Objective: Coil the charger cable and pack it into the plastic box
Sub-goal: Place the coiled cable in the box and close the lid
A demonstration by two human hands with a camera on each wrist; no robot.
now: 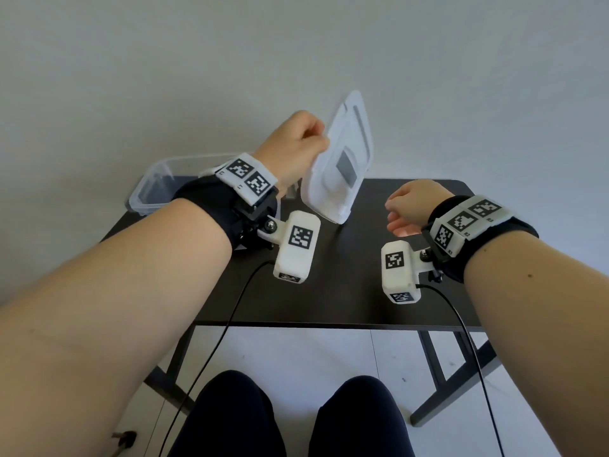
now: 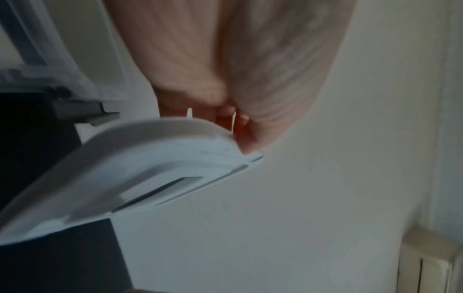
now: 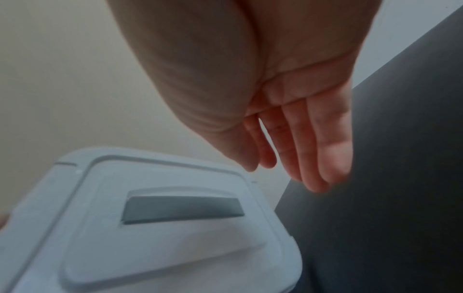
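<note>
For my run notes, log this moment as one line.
left hand: grips lid, tilted | right hand: holds nothing | plastic box: lid off

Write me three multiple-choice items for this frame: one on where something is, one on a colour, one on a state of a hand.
1. Where is the box?
A. On the table's far left corner
B. On the floor
C. In the right hand

2. What colour is the table top?
A. White
B. Black
C. Red

3. What is the left hand doing?
A. Resting flat on the table
B. Hanging empty
C. Gripping the lid by its edge

Answers:
1 A, the head view shows the clear box at the table's far left, behind the left wrist.
2 B, the top reads black beside the white lid.
3 C, the left fingers curl over the lid's rim, holding it tilted in the air, while the right hand holds nothing.
</note>
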